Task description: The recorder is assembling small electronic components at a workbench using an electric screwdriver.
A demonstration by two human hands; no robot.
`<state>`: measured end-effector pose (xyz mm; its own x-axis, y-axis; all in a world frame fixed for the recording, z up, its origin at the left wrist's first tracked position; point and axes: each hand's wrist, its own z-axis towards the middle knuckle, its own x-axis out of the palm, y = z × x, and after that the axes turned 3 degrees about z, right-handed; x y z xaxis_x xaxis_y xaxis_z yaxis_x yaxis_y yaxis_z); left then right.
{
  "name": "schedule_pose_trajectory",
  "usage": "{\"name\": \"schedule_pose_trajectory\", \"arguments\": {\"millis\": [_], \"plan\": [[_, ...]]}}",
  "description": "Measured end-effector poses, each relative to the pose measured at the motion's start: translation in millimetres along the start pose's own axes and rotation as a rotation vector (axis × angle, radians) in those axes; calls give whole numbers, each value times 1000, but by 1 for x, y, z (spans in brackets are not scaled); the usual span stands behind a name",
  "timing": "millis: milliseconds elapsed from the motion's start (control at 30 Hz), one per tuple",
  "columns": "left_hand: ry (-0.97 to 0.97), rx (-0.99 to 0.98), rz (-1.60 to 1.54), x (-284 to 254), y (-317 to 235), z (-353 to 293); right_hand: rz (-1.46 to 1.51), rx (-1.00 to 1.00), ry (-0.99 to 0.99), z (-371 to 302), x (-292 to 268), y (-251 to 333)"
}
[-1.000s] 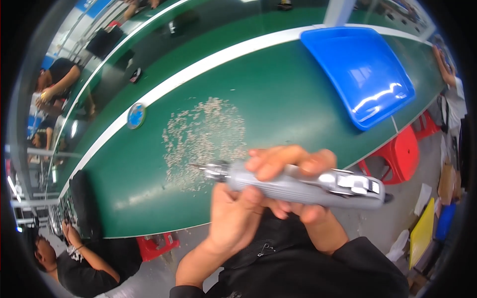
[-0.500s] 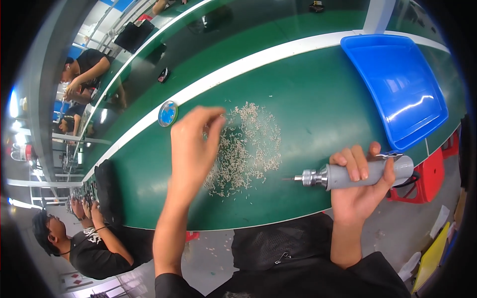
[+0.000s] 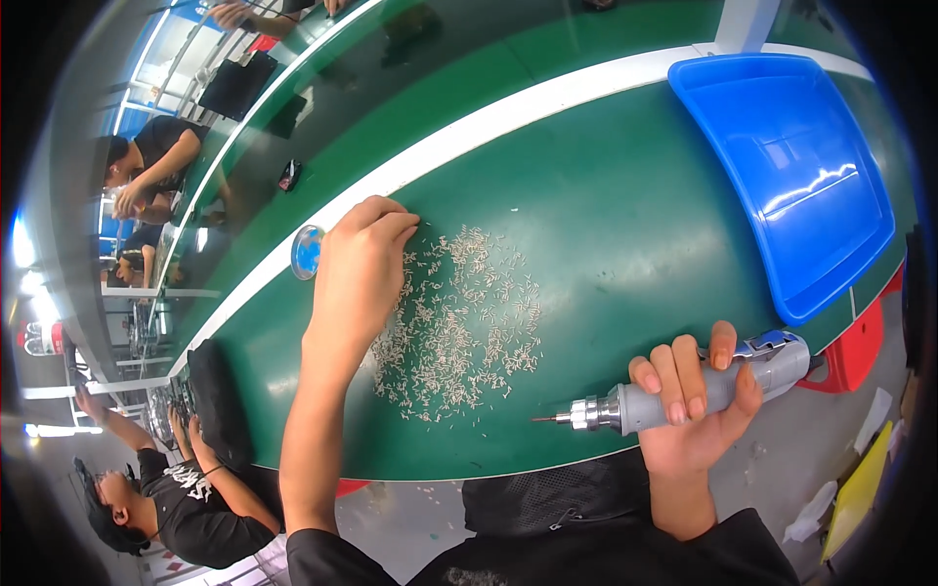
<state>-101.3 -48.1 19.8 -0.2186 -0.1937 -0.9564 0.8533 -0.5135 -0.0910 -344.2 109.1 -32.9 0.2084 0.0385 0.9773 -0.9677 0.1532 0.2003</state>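
My right hand (image 3: 689, 430) is wrapped round a grey electric screwdriver (image 3: 645, 407), whose thin bit points left above the table's near edge. My left hand (image 3: 363, 259) is over the left side of a loose spread of small silver screws (image 3: 454, 332). Its thumb and forefinger are pinched together at the far left edge of the spread; whatever sits between the fingertips is too small to make out. Just left of that hand is a small round dish (image 3: 307, 252) with blue in it. Part of the screw spread is hidden behind the hand.
A blue plastic tray (image 3: 782, 186) lies at the right of the green table (image 3: 606, 215). A white rail (image 3: 528, 115) runs along the far side. A black bag-like item (image 3: 217, 400) is at the left end. Co-workers sit at the left, and a red stool (image 3: 855, 342) stands at the right.
My left fingers have drawn into a tighter pinch at the far edge of the screws. The screwdriver in my right hand sits lower and nearer the table's front edge. The view has shifted slightly.
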Motion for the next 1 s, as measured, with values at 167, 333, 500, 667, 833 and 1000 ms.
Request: {"name": "schedule_pose_trajectory", "arguments": {"millis": [167,333,500,667,833,1000], "plan": [[-59,66,-64,4,0,-2,-35,5,-7,-3,2,0],[-61,173,76,9,0,-2,-46,-13,-26,-5,6,0],[-77,282,137,12,7,-4,-52,-8,-40,-7,8,-1],[-147,21,-271,-25,-13,-28,-40,-9,-39,-12,12,-3],[-63,-75,-690,-47,-40,-117,-6,40,-14,-10,7,-4],[-122,-303,-1218,-31,-86,-167,28,89,72,-11,34,-18]]}}
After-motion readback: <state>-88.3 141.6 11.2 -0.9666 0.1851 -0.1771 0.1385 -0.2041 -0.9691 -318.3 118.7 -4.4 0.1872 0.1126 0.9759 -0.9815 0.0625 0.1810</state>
